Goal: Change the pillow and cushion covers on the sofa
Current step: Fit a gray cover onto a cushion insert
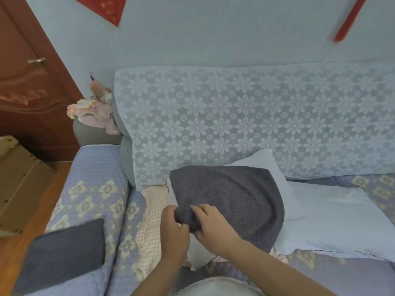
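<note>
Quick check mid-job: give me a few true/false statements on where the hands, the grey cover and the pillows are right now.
1. Both hands grip the dark grey cover at its near edge. True: the left hand and right hand pinch it together.
2. The grey cover lies on the floor. False: it is draped over a white pillow on the sofa.
3. A second white pillow lies to the right. True.
4. The flat dark grey piece sits on the sofa's backrest. False: it lies on the left armrest.
5. The door is open. False: it looks closed.
</note>
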Demonstrator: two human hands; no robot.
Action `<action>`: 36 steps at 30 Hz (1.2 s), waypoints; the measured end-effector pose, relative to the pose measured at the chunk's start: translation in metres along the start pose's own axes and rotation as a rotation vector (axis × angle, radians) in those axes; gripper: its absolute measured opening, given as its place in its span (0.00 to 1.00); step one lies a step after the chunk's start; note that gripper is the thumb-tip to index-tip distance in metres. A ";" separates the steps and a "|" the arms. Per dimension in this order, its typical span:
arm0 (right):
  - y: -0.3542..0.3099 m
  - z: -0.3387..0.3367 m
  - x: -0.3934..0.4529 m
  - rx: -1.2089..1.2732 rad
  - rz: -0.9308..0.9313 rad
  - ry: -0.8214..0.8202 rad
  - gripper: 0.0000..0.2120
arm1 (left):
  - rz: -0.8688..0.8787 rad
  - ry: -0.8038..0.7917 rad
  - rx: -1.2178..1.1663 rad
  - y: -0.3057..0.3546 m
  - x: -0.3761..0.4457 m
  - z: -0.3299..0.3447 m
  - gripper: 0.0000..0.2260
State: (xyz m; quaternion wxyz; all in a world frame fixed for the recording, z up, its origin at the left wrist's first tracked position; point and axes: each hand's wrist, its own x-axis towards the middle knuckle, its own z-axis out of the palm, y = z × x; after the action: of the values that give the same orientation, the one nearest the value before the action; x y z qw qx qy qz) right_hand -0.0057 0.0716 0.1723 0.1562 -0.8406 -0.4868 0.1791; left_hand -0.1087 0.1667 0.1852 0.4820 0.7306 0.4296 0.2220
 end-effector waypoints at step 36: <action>-0.058 -0.389 0.024 0.207 0.104 0.561 0.15 | 0.241 -0.393 -0.386 0.335 0.112 -0.120 0.09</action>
State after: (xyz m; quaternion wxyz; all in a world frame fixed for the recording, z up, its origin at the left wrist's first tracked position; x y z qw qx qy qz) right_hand 0.1376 0.0860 0.5393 0.3599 -0.8606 -0.3603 -0.0037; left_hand 0.0008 0.2673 0.5273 0.6563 0.7000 0.1881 0.2095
